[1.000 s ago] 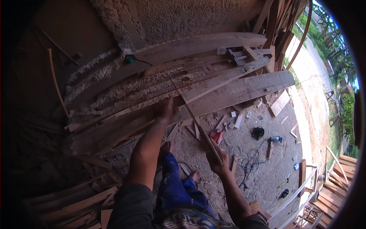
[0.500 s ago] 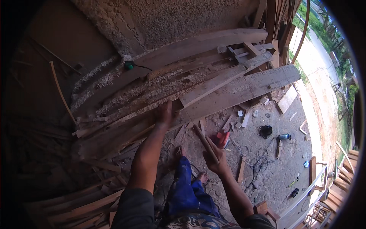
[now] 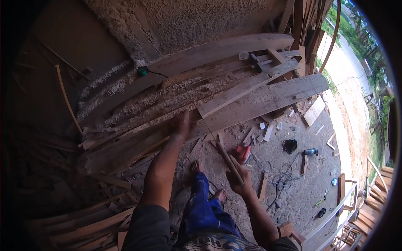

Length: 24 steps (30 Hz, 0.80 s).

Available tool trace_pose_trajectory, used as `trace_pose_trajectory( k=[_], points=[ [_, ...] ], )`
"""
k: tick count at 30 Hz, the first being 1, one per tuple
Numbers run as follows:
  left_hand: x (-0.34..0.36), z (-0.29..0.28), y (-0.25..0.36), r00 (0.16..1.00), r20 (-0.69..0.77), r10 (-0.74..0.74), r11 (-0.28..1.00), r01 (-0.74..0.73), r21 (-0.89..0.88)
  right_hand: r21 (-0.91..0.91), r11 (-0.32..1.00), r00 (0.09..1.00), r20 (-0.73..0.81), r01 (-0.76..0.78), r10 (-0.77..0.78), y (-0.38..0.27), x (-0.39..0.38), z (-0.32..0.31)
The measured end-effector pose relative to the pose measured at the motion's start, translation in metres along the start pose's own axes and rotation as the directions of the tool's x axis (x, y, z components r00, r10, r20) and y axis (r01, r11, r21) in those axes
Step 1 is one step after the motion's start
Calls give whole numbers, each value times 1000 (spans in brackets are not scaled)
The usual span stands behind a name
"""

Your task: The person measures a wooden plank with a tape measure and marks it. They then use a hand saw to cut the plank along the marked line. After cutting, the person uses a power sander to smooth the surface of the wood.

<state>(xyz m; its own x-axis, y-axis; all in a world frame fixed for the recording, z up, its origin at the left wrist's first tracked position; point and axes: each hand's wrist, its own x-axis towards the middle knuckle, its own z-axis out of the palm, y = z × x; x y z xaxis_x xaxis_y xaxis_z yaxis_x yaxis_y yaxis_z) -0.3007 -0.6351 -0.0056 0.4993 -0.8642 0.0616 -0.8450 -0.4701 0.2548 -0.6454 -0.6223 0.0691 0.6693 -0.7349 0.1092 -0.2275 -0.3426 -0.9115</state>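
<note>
My right hand (image 3: 240, 180) is closed round the long wooden handle of a hand saw (image 3: 228, 159). From the handle, its thin blade (image 3: 208, 126) runs up and left to a pale wooden plank (image 3: 238, 97), meeting it at its near end. My left hand (image 3: 181, 122) is pressed on the wood just left of the blade, its fingers partly dark and hard to make out. Both pieces rest on a broad, thick board (image 3: 268, 100) that serves as a work surface.
Shavings (image 3: 163, 100) cover the boards behind. A green-ended tool (image 3: 143, 71) with a cord lies there. On the floor to the right are a red power tool (image 3: 243, 154), a blue power tool (image 3: 310, 151), tangled cords (image 3: 284, 180) and wood offcuts. Timber strips (image 3: 96, 226) are piled lower left.
My right hand has drawn the saw slightly back toward me, down and to the right. More of the blade shows. My left hand stays at nearly the same place on the wood.
</note>
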Motion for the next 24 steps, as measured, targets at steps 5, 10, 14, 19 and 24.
trace_pose_trajectory(
  k=[5,10,14,19,24],
  points=[
    [7,-9,20,998,55,-30,998,28,51,-161,987,1000,-6,-12,12,7,-125,-36],
    [14,3,18,995,-56,82,997,-82,-3,21,998,992,-113,67,-64,35,112,53],
    [1,20,-20,991,-115,69,996,-62,66,70,996,997,49,-55,51,29,76,50],
    [8,2,16,998,-60,-4,988,14,157,-179,983,999,4,-46,47,0,-100,-33],
    [12,21,-7,996,-85,13,994,-3,112,91,995,999,-29,-27,30,39,57,37]
  ],
)
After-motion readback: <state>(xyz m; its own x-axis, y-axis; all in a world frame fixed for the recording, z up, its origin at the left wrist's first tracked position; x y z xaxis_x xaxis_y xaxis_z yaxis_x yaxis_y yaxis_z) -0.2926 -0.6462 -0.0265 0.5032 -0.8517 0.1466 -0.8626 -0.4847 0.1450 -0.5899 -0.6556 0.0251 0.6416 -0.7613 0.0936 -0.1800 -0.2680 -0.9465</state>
